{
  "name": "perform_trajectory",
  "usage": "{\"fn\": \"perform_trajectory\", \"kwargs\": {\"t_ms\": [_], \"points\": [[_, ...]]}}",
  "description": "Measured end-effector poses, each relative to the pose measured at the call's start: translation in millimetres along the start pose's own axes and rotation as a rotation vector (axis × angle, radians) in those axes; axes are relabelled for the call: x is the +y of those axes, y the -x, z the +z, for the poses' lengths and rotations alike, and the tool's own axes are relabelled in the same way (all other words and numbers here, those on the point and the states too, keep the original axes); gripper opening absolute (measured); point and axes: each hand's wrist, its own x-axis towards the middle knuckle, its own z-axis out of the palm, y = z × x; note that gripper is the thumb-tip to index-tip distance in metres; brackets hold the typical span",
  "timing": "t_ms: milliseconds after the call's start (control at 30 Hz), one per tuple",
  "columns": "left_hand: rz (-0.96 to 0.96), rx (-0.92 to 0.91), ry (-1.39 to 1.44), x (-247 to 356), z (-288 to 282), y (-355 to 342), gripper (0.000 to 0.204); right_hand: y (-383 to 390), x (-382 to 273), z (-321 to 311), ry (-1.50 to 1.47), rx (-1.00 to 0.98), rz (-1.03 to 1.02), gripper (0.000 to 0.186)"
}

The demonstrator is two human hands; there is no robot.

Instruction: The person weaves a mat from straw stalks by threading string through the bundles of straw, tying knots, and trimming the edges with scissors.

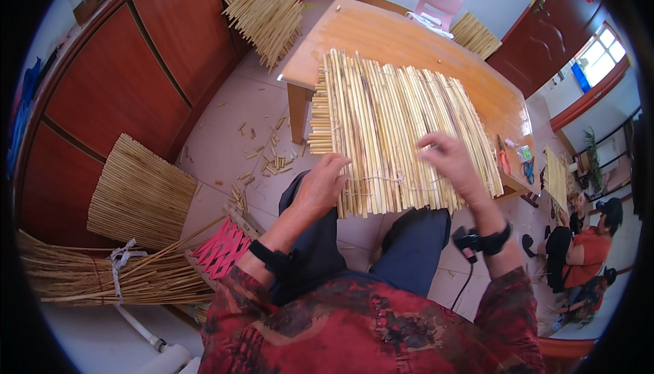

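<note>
Left hand point(321, 184) grip pinching near edge of reed mat point(402, 135) on worktop point(409, 40); right hand point(451, 159) fingers curled, pressing on mat; green packet point(524, 153) at worktop's right edge.

Bright, even daylight fills the room — it enters through the window point(603, 50) at upper right, which is blown out to white. Left of the window the wooden table point(402, 37) carries soft glare, shadows stay faint, and straight edges bow toward the black fisheye rim.
</note>
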Motion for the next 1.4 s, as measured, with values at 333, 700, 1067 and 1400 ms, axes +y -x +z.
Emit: {"fn": "perform_trajectory", "kwargs": {"t_ms": [333,700,1067,1400], "points": [[-0.967,-0.059,1.012,-9.8,-22.0,89.0,0.021,-23.0,43.9,114.0,0.664,-0.252,-0.187,0.015],[-0.809,0.131,1.691,-10.0,58.1,73.5,0.035,-21.4,-20.2,61.7,-0.606,-0.497,0.297,0.01],[-0.877,0.321,1.796,-29.8,79.5,61.0,0.027,-0.9,-98.7,-89.1,-1.159,-0.134,-0.493,0.007],[-0.911,0.334,1.738,-25.1,82.0,63.2,0.035,-24.0,-94.1,-145.2,-0.613,0.474,-0.247,0.01]]}}
